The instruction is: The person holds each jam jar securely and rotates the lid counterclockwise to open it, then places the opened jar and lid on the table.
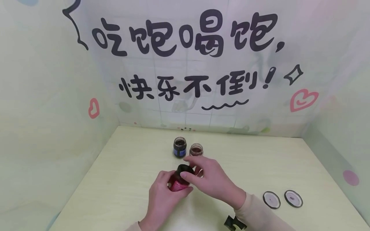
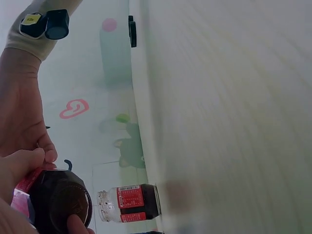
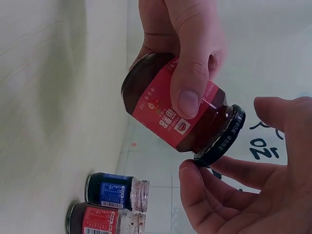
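Note:
My left hand grips a jam jar with a red label, holding it tilted above the table. The jar's black lid is on its mouth and faces my right hand. In the right wrist view, my right fingers spread around the lid; one fingertip is at its edge, while the thumb stands apart. Behind the hands are two lidless jars: one with a blue label, and one with a red label, partly hidden by my right hand in the head view.
Two black-rimmed lids, one nearer and one farther right, lie white inside up on the right of the pale table. Printed walls enclose its back and sides. A black device is by my right sleeve.

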Motion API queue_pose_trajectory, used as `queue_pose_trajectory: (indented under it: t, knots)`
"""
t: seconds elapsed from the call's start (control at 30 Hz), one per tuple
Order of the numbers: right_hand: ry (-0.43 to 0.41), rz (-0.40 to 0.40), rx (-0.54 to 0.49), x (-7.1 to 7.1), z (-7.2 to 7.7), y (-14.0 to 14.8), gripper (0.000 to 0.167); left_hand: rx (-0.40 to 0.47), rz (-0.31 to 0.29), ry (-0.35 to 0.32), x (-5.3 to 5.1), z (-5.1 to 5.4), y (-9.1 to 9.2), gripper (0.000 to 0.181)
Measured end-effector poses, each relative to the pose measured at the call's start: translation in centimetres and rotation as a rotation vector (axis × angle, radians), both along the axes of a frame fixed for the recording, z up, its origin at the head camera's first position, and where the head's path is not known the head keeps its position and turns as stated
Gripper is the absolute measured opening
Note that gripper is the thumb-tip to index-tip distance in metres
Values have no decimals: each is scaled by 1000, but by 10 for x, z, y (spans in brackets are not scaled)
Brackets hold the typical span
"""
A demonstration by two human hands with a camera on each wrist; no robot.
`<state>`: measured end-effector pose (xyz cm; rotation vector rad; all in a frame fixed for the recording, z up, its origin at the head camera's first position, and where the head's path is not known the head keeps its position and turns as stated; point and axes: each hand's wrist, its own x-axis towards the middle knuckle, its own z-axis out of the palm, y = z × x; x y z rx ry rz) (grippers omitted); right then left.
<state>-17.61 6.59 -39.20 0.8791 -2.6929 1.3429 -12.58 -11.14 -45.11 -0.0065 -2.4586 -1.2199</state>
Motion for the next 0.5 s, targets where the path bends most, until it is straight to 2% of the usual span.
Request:
queue_pose_trajectory:
  t: [0.23, 0.5]
  knots:
    - [40, -43, 103, 0, -2, -2, 34, -44, -8, 78, 3, -1, 4, 53]
    - [-31, -21, 103, 3, -3, -1, 31, -61, -15, 105, 8, -4, 5, 51]
